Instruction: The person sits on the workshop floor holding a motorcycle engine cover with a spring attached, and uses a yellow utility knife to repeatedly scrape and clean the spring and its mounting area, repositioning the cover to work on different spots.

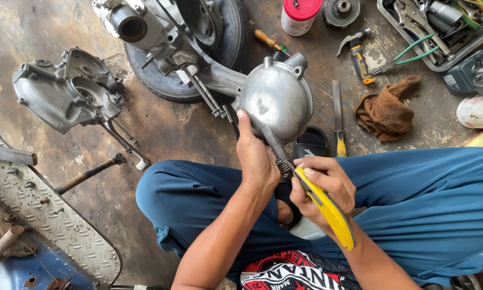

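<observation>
The left hand [257, 158] is closed around the edge of a round silver metal cover [276, 99], holding it up over the person's knees. A thin metal arm with a small spring [283, 166] sticks out of the cover, down between the two hands. The right hand [324, 188] is wrapped tight around a tool with a yellow handle [327, 207], and the tool's tip touches the spring.

Just past the hands, a black tyre [161, 83] with a grey engine part on it lies on the floor [161, 129]. Far past the left hand is another grey metal engine piece [64, 91]. Past the right hand lie a flat metal file [337, 115] and a crumpled brown rag [387, 110]. Further off stand a white jar with a red lid [300, 15], a small hammer [357, 51] and a grey tray of tools [440, 27]. At the far right edge lies a white can with a pink end [478, 111].
</observation>
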